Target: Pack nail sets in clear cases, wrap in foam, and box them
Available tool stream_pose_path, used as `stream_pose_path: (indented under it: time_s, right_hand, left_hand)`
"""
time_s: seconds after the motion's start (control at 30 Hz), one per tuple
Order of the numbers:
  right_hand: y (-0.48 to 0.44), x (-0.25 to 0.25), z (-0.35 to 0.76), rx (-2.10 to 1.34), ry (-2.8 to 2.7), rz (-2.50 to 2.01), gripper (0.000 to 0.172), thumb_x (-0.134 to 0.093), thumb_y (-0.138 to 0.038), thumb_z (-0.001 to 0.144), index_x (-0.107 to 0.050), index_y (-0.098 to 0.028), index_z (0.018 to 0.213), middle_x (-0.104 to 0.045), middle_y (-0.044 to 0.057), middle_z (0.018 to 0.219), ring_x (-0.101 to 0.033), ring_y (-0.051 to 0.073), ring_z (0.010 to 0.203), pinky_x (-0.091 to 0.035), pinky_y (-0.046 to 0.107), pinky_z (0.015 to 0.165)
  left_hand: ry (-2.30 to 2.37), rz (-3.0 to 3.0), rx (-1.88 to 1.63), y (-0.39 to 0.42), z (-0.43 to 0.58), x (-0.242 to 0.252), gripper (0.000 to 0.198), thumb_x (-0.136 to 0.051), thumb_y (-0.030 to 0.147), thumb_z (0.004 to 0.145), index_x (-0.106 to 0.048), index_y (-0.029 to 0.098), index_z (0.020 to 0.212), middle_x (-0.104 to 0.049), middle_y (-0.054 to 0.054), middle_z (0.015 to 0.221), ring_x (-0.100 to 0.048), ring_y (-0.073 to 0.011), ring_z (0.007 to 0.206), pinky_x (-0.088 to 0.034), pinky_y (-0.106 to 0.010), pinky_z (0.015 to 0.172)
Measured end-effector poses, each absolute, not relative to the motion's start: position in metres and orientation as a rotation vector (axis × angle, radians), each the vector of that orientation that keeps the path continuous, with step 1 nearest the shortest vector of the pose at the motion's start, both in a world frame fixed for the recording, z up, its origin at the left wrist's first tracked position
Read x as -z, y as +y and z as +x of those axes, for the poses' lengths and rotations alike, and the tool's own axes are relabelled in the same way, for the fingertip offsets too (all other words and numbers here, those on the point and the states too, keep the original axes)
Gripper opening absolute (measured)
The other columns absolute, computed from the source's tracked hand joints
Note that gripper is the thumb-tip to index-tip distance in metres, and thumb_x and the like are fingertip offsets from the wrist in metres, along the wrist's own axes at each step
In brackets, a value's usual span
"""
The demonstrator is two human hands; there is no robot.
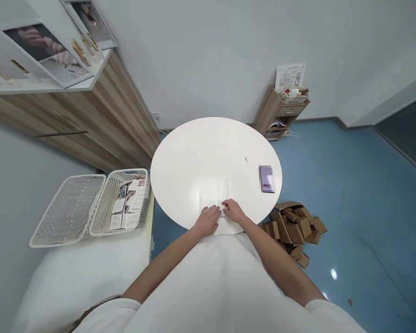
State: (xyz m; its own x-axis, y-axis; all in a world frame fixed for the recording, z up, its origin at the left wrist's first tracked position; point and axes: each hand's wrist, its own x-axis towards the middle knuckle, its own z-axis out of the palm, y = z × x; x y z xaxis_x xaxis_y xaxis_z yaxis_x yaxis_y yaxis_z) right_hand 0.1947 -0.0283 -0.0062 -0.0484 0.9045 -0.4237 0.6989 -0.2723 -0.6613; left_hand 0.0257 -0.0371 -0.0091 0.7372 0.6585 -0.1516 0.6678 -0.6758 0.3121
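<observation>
A flat clear plastic bag (pixel 208 192) lies near the front edge of the white oval table (pixel 194 148), just ahead of my body. One strip along its right side looks folded over and catches the light. My left hand (pixel 208 221) rests on the bag's lower part, palm down with the fingers stretched out. At the lower right edge, my right hand (pixel 233 210) has its fingers curled in a pinch on the plastic. What exactly sits under the fingertips is hard to make out.
A phone (pixel 266 179) lies at the table's right. To the left stand a basket of printed cards (pixel 143 222) and a basket of clear plastic pieces (pixel 41 226). Small cardboard boxes (pixel 294 231) spill over the floor at right. A wooden cabinet (pixel 125 101) flanks the table.
</observation>
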Motion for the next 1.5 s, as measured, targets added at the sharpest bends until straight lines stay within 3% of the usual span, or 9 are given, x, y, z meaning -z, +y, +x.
stream_pose_path:
  time_s: [0.1,0.2,0.37,0.5,0.7,0.87,1.0,1.3,1.5]
  right_hand:
    - [-0.034,0.005,0.193,-1.131,-1.793,-2.028,0.046,-0.054,-0.018,0.072,-0.045,-0.023,0.117,-0.045,0.007,0.113,-0.053,0.017,0.089,-0.040,0.030,0.078]
    - [-0.037,0.007,0.188,-1.054,-1.895,-2.097,0.052,-0.055,-0.023,0.073,-0.040,-0.024,0.122,-0.041,0.008,0.116,-0.054,0.018,0.088,-0.040,0.029,0.076]
    - [-0.038,0.011,0.173,-1.062,-1.936,-2.113,0.053,-0.054,-0.024,0.074,-0.036,-0.024,0.124,-0.039,0.009,0.116,-0.056,0.018,0.085,-0.042,0.029,0.073]
    - [-0.042,0.014,0.159,-1.088,-1.948,-2.056,0.054,-0.055,-0.025,0.073,-0.035,-0.023,0.123,-0.039,0.009,0.115,-0.056,0.019,0.085,-0.042,0.030,0.073]
    - [-0.048,0.018,0.147,-1.091,-1.935,-2.027,0.052,-0.054,-0.024,0.073,-0.036,-0.024,0.122,-0.038,0.008,0.115,-0.056,0.019,0.086,-0.042,0.029,0.073]
    - [-0.048,0.020,0.147,-1.131,-1.881,-2.007,0.052,-0.054,-0.023,0.072,-0.037,-0.023,0.121,-0.038,0.008,0.115,-0.055,0.019,0.088,-0.041,0.028,0.072]
    - [-0.048,0.023,0.146,-1.153,-1.818,-2.008,0.052,-0.055,-0.022,0.071,-0.037,-0.024,0.120,-0.040,0.008,0.113,-0.054,0.019,0.088,-0.040,0.029,0.072]
    - [-0.040,0.029,0.149,-1.246,-1.723,-1.948,0.051,-0.064,-0.024,0.062,-0.043,-0.022,0.108,-0.052,0.002,0.091,-0.052,0.017,0.082,-0.038,0.027,0.066]
    - [-0.044,0.034,0.163,-1.475,-1.529,-1.696,0.071,-0.070,-0.025,0.053,-0.039,-0.021,0.116,-0.049,-0.003,0.079,-0.048,0.013,0.069,-0.039,0.025,0.060]
  left_hand:
    - [1.026,2.612,0.039,-0.041,0.023,0.011,0.050,-0.049,0.024,0.074,-0.039,0.021,0.123,-0.037,-0.010,0.135,-0.027,-0.0239,0.127,-0.023,-0.041,0.100]
    - [1.262,2.523,-0.042,-0.046,0.016,0.017,0.048,-0.050,0.026,0.074,-0.041,0.021,0.121,-0.035,-0.011,0.136,-0.026,-0.0260,0.127,-0.022,-0.045,0.100]
    - [1.974,1.765,-0.270,-0.058,-0.005,0.044,0.054,-0.053,0.035,0.073,-0.034,0.016,0.120,-0.041,-0.020,0.126,-0.042,-0.0304,0.114,-0.041,-0.044,0.080]
    - [1.903,1.371,-0.516,-0.061,-0.014,0.062,0.051,-0.054,0.027,0.074,-0.033,0.015,0.119,-0.053,-0.015,0.106,-0.057,-0.0194,0.089,-0.047,-0.031,0.067]
    - [1.838,1.279,-0.527,-0.049,-0.019,0.059,0.036,-0.047,0.021,0.082,-0.036,0.016,0.116,-0.058,-0.004,0.081,-0.058,-0.0096,0.064,-0.047,-0.022,0.056]
    - [1.767,1.251,-0.386,-0.033,-0.026,0.044,0.022,-0.048,0.032,0.081,-0.051,0.013,0.091,-0.057,-0.003,0.066,-0.055,-0.0098,0.052,-0.045,-0.022,0.048]
    - [1.695,1.303,-0.309,-0.020,-0.020,0.029,0.016,-0.051,0.032,0.078,-0.052,0.016,0.072,-0.056,0.000,0.062,-0.056,-0.0102,0.053,-0.043,-0.021,0.049]
    - [1.570,1.386,-0.103,-0.011,0.023,0.018,0.011,-0.056,0.023,0.068,-0.047,0.019,0.065,-0.057,0.002,0.056,-0.057,-0.0118,0.054,-0.040,-0.021,0.049]
    - [1.553,1.417,-0.012,-0.007,0.033,0.022,0.018,-0.054,0.033,0.071,-0.045,0.019,0.063,-0.057,0.000,0.063,-0.055,-0.0135,0.058,-0.039,-0.023,0.049]
